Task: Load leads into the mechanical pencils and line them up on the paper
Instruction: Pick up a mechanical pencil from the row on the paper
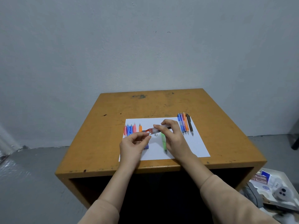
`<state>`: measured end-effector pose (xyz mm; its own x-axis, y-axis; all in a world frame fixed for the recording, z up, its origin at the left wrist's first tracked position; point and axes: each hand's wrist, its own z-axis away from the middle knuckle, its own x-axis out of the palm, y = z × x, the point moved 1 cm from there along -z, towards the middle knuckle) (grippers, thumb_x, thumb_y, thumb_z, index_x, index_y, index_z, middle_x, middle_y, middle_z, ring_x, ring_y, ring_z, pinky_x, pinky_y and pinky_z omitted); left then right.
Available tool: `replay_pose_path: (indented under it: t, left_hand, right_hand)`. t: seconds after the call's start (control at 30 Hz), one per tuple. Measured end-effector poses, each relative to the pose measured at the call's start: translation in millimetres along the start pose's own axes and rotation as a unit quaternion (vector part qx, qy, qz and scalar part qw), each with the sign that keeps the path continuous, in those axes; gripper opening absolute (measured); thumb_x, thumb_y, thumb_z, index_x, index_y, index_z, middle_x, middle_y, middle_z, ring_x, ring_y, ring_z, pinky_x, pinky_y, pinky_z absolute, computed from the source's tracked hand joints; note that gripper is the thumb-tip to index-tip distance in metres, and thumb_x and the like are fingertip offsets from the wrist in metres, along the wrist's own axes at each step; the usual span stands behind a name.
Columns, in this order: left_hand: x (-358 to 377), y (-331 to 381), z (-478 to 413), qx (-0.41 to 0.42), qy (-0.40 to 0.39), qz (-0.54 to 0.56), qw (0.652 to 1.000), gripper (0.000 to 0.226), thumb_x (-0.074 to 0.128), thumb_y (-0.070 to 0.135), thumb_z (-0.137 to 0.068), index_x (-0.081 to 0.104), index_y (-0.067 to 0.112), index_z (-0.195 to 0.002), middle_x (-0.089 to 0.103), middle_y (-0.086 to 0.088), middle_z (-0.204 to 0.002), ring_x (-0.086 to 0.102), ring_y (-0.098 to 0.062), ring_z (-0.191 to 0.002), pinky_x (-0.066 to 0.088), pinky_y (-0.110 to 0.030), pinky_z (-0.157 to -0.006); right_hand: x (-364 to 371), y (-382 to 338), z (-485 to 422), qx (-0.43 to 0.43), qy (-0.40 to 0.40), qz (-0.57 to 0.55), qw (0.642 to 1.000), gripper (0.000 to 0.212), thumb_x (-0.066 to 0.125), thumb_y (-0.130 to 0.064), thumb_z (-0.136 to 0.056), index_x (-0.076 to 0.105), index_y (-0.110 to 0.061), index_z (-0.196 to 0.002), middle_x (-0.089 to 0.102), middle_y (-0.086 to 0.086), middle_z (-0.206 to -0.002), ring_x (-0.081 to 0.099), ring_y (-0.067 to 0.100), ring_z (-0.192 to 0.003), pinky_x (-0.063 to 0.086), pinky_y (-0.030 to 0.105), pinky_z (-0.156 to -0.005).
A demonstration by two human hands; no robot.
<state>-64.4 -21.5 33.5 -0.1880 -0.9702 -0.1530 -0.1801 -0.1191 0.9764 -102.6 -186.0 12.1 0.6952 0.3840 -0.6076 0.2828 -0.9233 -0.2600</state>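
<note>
The right hand (174, 138) is holding a red pencil (153, 130) over the paper (194, 147). The left hand (131, 147) is pinching beside its end; I cannot tell on what.

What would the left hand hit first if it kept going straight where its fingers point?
Most likely the red-clipped pencil that the right hand holds: the left hand points its pinched fingertips up and right at the pencil's end, nearly touching. Depth is hard to judge from this single view.
</note>
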Motion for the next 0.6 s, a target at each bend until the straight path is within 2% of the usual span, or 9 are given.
replay_pose_path:
  t: [0.07, 0.2, 0.3, 0.47, 0.6]
  left_hand:
    - [-0.6, -1.0, -1.0, 0.002, 0.001, -0.010, 1.000, 0.011, 0.075, 0.016, -0.080, 0.074, 0.020, -0.090, 0.068, 0.017, -0.085, 0.059, 0.013, -0.081, 0.049, -0.013, -0.067]
    - [-2.1, -2.1, -2.6, 0.004, -0.002, -0.029, 1.000, 0.010, 0.074, 0.018, -0.080, 0.074, 0.022, -0.089, 0.070, 0.012, -0.090, 0.062, -0.004, -0.088, 0.051, -0.018, -0.070]
    - [-4.6, -3.0, -3.4, 0.015, -0.004, -0.043, 0.999, 0.009, 0.074, 0.017, -0.081, 0.073, 0.022, -0.088, 0.070, 0.009, -0.091, 0.063, -0.009, -0.089, 0.052, -0.017, -0.069]
    - [-13.8, -5.7, -5.4, 0.043, -0.019, -0.072, 0.996, 0.012, 0.073, 0.017, -0.081, 0.071, 0.028, -0.084, 0.069, 0.014, -0.089, 0.062, -0.005, -0.088, 0.054, -0.024, -0.072]
    - [-20.8, -8.1, -6.6, 0.065, -0.018, -0.089, 0.994, 0.018, 0.074, 0.016, -0.080, 0.068, 0.033, -0.081, 0.067, 0.018, -0.087, 0.061, 0.002, -0.084, 0.053, -0.023, -0.070]
  right_hand:
    - [0.3, -0.1, 0.5, 0.003, -0.002, 0.000, 1.000, 0.056, 0.058, 0.019, -0.074, 0.062, -0.008, -0.123, 0.045, 0.009, -0.118, 0.046, 0.020, -0.109, 0.045, 0.026, -0.092]
    - [1.2, 0.6, 0.2, 0.002, 0.006, 0.002, 1.000, 0.051, 0.052, 0.013, -0.077, 0.062, -0.008, -0.122, 0.047, 0.011, -0.117, 0.046, 0.020, -0.108, 0.045, 0.026, -0.091]
    - [2.4, 2.2, 0.2, 0.005, 0.010, -0.001, 1.000, 0.053, 0.056, 0.018, -0.075, 0.063, -0.007, -0.121, 0.049, 0.012, -0.116, 0.046, 0.021, -0.108, 0.045, 0.025, -0.091]
    - [2.7, 3.0, 0.0, 0.011, 0.021, -0.006, 1.000, 0.050, 0.056, 0.014, -0.076, 0.064, -0.008, -0.120, 0.046, 0.009, -0.117, 0.047, 0.021, -0.108, 0.048, 0.029, -0.089]
    - [4.3, 4.2, 0.3, 0.020, 0.026, -0.009, 0.999, 0.049, 0.059, 0.014, -0.076, 0.064, -0.007, -0.120, 0.046, 0.010, -0.119, 0.047, 0.021, -0.109, 0.050, 0.032, -0.089]
